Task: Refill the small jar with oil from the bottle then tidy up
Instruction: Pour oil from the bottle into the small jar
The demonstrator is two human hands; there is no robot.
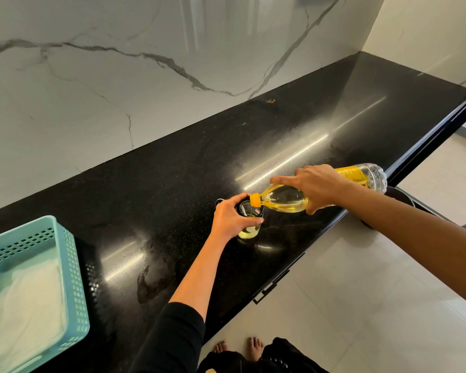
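A small glass jar (249, 230) stands on the black counter (172, 184) near its front edge, with pale yellow oil in its lower part. My left hand (230, 218) grips the jar around its rim and side. My right hand (316, 187) holds a clear plastic oil bottle (283, 198), tipped nearly flat with its yellow neck (255, 200) over the jar's mouth. The bottle's yellow label (354, 175) and base point right. A small dark lid (219, 201) peeks out behind my left hand.
A teal perforated basket (65, 265) with a white cloth (27, 300) inside sits at the counter's left front. A marble wall (119, 76) backs the counter. A dark round object (400, 196) lies below the counter edge at right. My bare feet (238, 345) stand on the tiled floor.
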